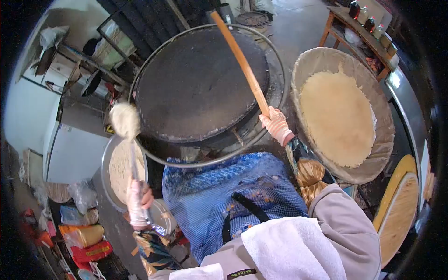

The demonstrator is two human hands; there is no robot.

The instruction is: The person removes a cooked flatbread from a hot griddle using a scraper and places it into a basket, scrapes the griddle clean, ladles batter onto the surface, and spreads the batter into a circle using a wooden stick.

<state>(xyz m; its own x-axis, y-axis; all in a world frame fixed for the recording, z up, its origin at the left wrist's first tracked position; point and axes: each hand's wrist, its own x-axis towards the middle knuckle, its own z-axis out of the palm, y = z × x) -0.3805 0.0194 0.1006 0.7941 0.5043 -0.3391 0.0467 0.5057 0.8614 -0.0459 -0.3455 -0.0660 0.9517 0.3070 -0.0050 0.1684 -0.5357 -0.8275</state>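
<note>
My left hand (139,203), in a pale glove, is closed round the handle of a ladle (125,120). The ladle's bowl, coated with pale batter, is raised above the far edge of a metal basin (105,173) of batter (120,172). My right hand (276,124), in a striped glove, grips the lower end of a long wooden stick (240,58), which slants up over the large round dark griddle (200,84). No batter shows on the griddle, which a metal ring surrounds.
On the right, a cloth-lined round basket (382,135) holds thin flatbread (338,116). Beyond it, a wooden table (347,23) carries bottles. Round boards (399,219) lean at the lower right. Bags and packets (88,233) lie at the lower left.
</note>
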